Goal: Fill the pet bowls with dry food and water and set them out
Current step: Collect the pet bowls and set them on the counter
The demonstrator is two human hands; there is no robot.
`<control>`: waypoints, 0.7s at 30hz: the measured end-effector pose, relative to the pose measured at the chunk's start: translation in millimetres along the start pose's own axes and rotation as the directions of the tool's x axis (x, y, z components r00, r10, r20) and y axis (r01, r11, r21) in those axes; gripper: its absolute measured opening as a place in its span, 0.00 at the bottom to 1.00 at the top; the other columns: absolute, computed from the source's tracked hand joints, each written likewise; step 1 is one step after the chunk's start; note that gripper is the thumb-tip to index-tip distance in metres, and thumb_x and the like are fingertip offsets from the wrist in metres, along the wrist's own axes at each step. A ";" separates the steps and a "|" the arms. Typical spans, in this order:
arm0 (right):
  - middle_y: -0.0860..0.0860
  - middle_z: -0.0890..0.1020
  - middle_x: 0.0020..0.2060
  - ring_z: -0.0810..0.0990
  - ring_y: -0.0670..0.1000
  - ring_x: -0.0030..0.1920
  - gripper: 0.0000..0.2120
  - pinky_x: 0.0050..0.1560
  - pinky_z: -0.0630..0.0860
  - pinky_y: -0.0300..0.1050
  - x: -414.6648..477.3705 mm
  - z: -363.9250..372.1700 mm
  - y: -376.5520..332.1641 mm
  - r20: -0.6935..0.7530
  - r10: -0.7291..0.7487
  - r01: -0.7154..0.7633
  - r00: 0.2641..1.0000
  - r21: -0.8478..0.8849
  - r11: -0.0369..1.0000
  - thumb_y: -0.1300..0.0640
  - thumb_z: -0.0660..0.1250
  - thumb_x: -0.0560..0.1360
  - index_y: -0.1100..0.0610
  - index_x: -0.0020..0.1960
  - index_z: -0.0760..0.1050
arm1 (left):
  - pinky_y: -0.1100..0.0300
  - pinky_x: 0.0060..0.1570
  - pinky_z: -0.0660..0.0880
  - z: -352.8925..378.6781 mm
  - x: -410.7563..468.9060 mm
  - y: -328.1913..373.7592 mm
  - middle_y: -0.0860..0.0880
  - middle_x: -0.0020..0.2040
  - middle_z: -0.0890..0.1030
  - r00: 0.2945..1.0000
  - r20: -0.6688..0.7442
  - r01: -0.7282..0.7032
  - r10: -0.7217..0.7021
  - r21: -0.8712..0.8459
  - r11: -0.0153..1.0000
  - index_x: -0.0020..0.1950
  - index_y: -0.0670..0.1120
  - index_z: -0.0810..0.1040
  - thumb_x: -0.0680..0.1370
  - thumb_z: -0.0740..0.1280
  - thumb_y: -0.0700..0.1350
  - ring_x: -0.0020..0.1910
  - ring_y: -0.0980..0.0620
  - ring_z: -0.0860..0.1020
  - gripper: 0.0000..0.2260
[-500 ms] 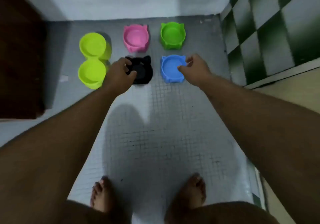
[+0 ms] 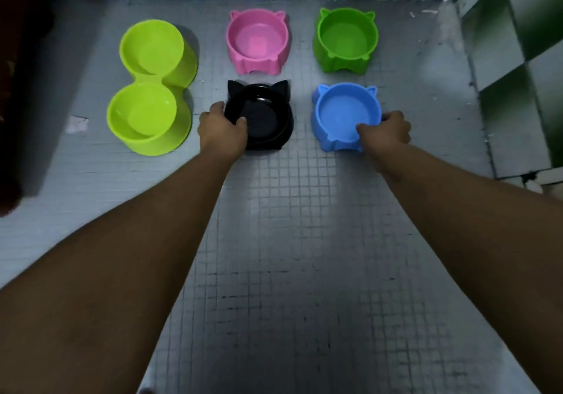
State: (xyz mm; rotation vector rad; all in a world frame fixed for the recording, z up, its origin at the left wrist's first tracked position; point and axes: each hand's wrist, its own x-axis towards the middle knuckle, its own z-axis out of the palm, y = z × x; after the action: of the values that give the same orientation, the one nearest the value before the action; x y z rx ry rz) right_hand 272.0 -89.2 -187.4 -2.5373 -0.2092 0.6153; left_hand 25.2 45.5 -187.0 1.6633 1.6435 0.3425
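Several empty pet bowls stand on the grey tiled floor. My left hand (image 2: pixel 222 130) grips the near left rim of the black cat-eared bowl (image 2: pixel 268 119), thumb inside. My right hand (image 2: pixel 385 133) grips the near right rim of the blue cat-eared bowl (image 2: pixel 342 113), thumb over the edge. Behind them sit a pink bowl (image 2: pixel 258 41) and a green bowl (image 2: pixel 347 38). A lime double bowl (image 2: pixel 150 85) lies to the left. No food or water shows in any bowl.
A white wall runs along the back. A green and white checkered wall (image 2: pixel 524 58) closes the right side. A dark door or cabinet (image 2: pixel 18 88) stands at the left. Small square floor tiles (image 2: pixel 289 241) stretch toward me.
The view has come closer to the floor and my feet have left the frame. Both hands have settled onto the near rims of the black and blue bowls.
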 end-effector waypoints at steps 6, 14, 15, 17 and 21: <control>0.55 0.78 0.57 0.78 0.58 0.56 0.17 0.52 0.77 0.47 -7.5 7.7 -1.4 -0.005 -0.069 0.069 0.998 0.087 0.994 0.61 0.68 0.68 0.54 0.56 0.70 | 0.52 0.61 0.78 4.8 -5.0 -0.2 0.41 0.62 0.78 1.000 0.000 0.002 -0.002 -0.085 0.996 0.72 0.48 0.75 0.75 0.69 0.50 0.56 0.43 0.81 0.25; 0.52 0.78 0.49 0.80 0.53 0.47 0.17 0.43 0.75 0.43 -16.0 4.2 1.3 0.008 -0.169 0.160 0.986 0.271 0.949 0.61 0.65 0.73 0.53 0.60 0.67 | 0.66 0.61 0.71 7.5 -13.7 7.0 0.43 0.63 0.66 0.995 -0.032 -0.096 0.092 -0.226 0.969 0.72 0.46 0.75 0.80 0.67 0.40 0.46 0.57 0.75 0.20; 0.52 0.79 0.49 0.80 0.53 0.47 0.20 0.45 0.76 0.43 -15.3 3.9 3.2 0.026 -0.190 0.176 0.981 0.270 0.947 0.61 0.66 0.74 0.52 0.64 0.68 | 0.66 0.62 0.71 6.3 -13.3 8.2 0.44 0.63 0.65 0.996 -0.022 -0.089 0.087 -0.246 0.965 0.73 0.47 0.74 0.80 0.67 0.40 0.47 0.57 0.74 0.20; 0.52 0.79 0.49 0.80 0.52 0.48 0.25 0.50 0.78 0.45 -15.2 1.3 5.5 0.068 -0.215 0.189 0.974 0.275 0.943 0.59 0.68 0.75 0.50 0.71 0.67 | 0.68 0.65 0.68 2.9 -11.7 9.1 0.46 0.67 0.66 0.996 0.036 -0.074 0.087 -0.274 0.959 0.77 0.49 0.71 0.80 0.66 0.41 0.51 0.59 0.74 0.24; 0.55 0.81 0.56 0.82 0.55 0.53 0.28 0.57 0.80 0.56 -22.7 -10.5 3.8 0.138 -0.212 0.152 0.968 0.354 0.923 0.59 0.69 0.74 0.50 0.73 0.69 | 0.68 0.59 0.77 -4.0 -5.9 7.2 0.46 0.66 0.81 0.990 0.096 -0.064 0.103 -0.346 0.936 0.76 0.44 0.73 0.74 0.64 0.40 0.57 0.55 0.80 0.28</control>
State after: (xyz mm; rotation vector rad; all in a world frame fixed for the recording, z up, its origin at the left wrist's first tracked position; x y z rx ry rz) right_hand 256.9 -103.0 -172.6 -2.1032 -0.3634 0.7300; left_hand 27.1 42.1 -177.7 1.4615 1.3435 0.5356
